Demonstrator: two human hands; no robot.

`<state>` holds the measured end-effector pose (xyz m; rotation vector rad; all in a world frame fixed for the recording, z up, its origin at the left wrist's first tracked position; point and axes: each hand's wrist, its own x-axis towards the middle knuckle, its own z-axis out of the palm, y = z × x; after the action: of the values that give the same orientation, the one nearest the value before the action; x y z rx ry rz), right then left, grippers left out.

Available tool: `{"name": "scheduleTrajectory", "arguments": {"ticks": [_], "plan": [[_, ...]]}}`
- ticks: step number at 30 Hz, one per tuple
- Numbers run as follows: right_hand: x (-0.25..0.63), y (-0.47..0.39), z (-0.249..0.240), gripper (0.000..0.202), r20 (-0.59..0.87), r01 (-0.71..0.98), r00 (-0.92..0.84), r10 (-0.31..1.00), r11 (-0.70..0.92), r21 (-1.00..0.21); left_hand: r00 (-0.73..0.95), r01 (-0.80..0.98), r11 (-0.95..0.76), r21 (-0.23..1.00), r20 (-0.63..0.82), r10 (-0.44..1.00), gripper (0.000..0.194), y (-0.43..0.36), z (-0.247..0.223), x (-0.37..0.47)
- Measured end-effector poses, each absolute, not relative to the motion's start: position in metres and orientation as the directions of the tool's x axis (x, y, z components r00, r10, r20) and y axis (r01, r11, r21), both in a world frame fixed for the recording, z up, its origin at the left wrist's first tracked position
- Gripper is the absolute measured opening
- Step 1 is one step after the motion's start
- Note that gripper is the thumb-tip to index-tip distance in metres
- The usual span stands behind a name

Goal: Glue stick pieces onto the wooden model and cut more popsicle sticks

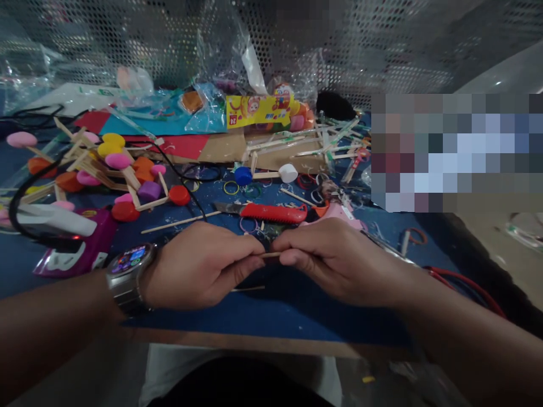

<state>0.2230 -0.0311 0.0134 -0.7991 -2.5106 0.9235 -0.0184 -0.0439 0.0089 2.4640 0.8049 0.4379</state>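
Both hands meet over the blue table, close to its front edge. My left hand (206,264), with a watch on the wrist, pinches one end of a thin wooden stick (270,255). The other end is pinched by my right hand (335,259); only a short piece shows between the fingertips. Just beyond the hands lies a red utility knife (274,213) with its blade pointing left. A pink tool (339,210), partly hidden, is behind my right hand. Another thin stick (250,289) lies on the table below my left hand.
Joined sticks with colored clay pieces (148,191) fill the left, beside a purple packet (95,226) and black cable. Farther back are a yellow label (254,111), plastic wrapping and wrapped sticks. Rubber bands lie scattered. Red-handled metal tool (462,282) at right.
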Motion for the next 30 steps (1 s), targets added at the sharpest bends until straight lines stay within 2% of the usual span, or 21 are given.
{"name": "scheduleTrajectory", "arguments": {"ticks": [5,13,30], "plan": [[0.2216,-0.0323,0.0044,0.040,0.255,0.315,-0.775,0.579,0.703,-0.638,0.783,0.401,-0.662,0.633,0.138,0.606,0.032,-0.0438,0.0076,-0.0180],[0.2210,-0.0340,0.0045,0.038,0.322,0.224,-0.783,0.532,0.724,-0.653,0.798,0.312,-0.674,0.669,0.201,0.568,0.030,-0.0433,0.0103,-0.0170],[0.2189,-0.0378,0.0109,0.042,0.295,0.207,-0.802,0.519,0.705,-0.679,0.808,0.219,-0.658,0.720,0.244,0.537,0.028,-0.0454,0.0102,-0.0179]]}}
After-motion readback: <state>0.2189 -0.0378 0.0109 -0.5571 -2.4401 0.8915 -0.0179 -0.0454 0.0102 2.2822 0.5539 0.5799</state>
